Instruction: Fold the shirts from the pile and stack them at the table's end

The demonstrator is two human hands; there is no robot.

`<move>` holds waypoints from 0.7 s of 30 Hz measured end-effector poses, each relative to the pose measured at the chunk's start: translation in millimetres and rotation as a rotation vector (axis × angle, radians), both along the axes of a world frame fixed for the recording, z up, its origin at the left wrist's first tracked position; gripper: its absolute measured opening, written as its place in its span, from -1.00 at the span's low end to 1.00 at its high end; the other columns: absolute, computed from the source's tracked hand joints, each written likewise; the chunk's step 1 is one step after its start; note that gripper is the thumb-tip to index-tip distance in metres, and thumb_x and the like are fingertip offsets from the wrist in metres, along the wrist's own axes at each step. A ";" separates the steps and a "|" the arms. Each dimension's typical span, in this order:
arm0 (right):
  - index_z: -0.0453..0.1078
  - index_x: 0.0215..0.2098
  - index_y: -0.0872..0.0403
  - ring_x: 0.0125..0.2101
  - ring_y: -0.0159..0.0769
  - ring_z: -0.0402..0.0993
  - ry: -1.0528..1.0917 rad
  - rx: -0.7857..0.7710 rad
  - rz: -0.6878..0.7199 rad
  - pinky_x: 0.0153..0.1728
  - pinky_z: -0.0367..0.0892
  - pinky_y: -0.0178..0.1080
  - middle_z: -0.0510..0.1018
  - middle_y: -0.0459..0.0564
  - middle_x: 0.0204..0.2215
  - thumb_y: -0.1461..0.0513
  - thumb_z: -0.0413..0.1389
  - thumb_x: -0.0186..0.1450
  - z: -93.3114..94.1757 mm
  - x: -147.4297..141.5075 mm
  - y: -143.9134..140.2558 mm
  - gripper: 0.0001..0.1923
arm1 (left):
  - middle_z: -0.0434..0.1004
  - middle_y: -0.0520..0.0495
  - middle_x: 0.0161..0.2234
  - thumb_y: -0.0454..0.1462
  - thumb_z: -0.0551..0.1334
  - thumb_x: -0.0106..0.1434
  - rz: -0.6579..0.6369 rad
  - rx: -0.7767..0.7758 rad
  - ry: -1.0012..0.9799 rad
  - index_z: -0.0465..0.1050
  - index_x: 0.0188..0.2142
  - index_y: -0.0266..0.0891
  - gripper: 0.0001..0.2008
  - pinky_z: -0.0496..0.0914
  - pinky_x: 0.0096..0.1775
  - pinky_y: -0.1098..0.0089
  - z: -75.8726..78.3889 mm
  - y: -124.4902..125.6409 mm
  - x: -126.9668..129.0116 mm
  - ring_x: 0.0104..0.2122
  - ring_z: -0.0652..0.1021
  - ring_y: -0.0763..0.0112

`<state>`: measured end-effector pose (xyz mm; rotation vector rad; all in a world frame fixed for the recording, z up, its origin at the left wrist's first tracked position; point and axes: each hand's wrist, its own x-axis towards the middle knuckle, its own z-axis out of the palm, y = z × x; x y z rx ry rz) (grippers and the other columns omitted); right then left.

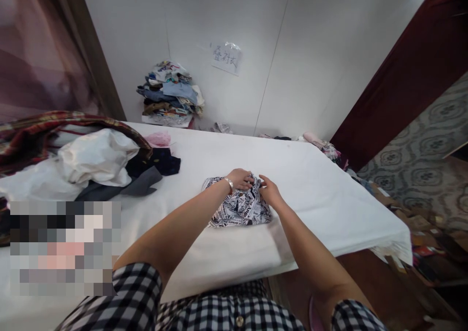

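A black-and-white shirt (239,211) with newspaper-style lettering lies bunched into a compact shape on the white-covered table (321,199). My left hand (241,179), with a bracelet at its wrist, rests over the shirt's upper part with fingers laid across the fabric. At the shirt's upper right edge, my right hand (269,190) has its thumb and fingers bent onto the cloth. The two hands are close but apart. Some of the fabric under my left palm is hidden.
On the left lie white cloth (98,158), a plaid cloth (62,119) and dark garments (161,161). A tall clothes pile (170,92) stands by the wall below left of a handwritten sign (225,58). More clothes (325,148) lie past the table's right edge.
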<state>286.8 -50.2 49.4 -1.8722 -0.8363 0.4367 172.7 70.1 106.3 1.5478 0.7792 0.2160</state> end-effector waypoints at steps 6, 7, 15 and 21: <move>0.36 0.11 0.05 0.01 -0.15 0.37 -0.499 0.095 0.036 0.06 0.29 -0.06 0.44 0.11 0.05 0.33 0.00 0.16 -2.7 -2.5 -11.9 -0.47 | 0.59 -0.13 -0.28 -0.19 0.16 0.25 0.014 0.399 0.045 0.46 -0.28 -0.26 -0.81 0.45 -0.27 0.35 -2.6 16.7 -29.9 -0.33 0.58 0.31; 0.35 0.11 0.06 0.06 -0.14 0.34 -0.536 0.129 0.057 0.10 0.26 -0.05 0.43 0.12 0.07 0.31 -0.01 0.20 -2.3 -5.7 -13.5 -0.50 | 0.59 -0.12 -0.29 -0.18 0.17 0.23 0.018 0.479 0.051 0.48 -0.31 -0.24 -0.81 0.44 -0.21 0.31 -5.3 19.0 -36.8 -0.29 0.57 0.26; 0.40 0.09 0.05 0.14 -0.11 0.32 -0.499 -0.058 0.356 0.18 0.18 -0.01 0.44 0.11 0.12 0.18 0.04 0.27 -14.1 -20.6 -18.7 -0.57 | 0.52 -0.17 0.00 -0.17 0.23 0.16 0.037 0.795 0.106 0.50 -0.10 -0.18 -0.69 0.22 0.15 0.20 -35.5 38.3 -85.7 0.09 0.40 0.12; 0.34 0.17 0.05 0.29 -0.10 0.07 -0.502 0.024 0.197 0.28 0.01 0.04 0.27 0.10 0.25 0.03 0.00 0.32 -22.5 -20.9 -37.7 -0.48 | 0.41 -0.23 0.12 0.01 0.01 0.30 0.332 0.687 0.186 0.32 0.15 -0.26 -0.44 0.35 0.03 0.25 -41.8 44.6 -125.5 -0.02 0.50 0.17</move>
